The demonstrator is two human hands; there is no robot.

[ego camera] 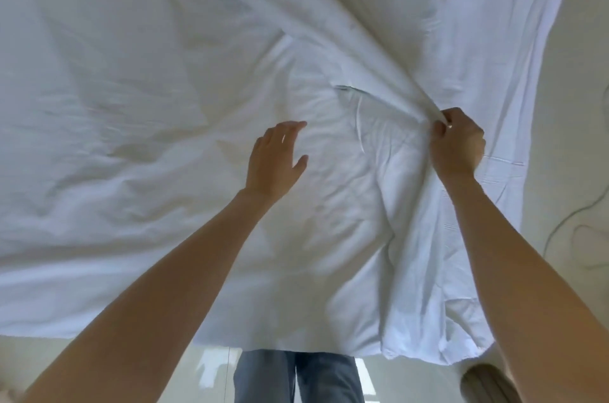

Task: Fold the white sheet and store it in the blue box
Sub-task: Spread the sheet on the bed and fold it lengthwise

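Note:
The white sheet (148, 112) lies spread and wrinkled over a pale surface, filling most of the view. My right hand (458, 142) is closed on a bunched fold of the sheet right of centre, and taut creases run from the pinch up toward the far right. My left hand (276, 158) hovers flat over the sheet's middle, fingers apart, holding nothing. The sheet's near edge hangs in front of my legs. No blue box is in view.
A thin grey cable (570, 215) curls on the pale surface at the right, beyond the sheet's edge. My jeans-clad legs (296, 376) stand on a glossy pale floor below. A ribbed beige object (487, 383) shows at the bottom right.

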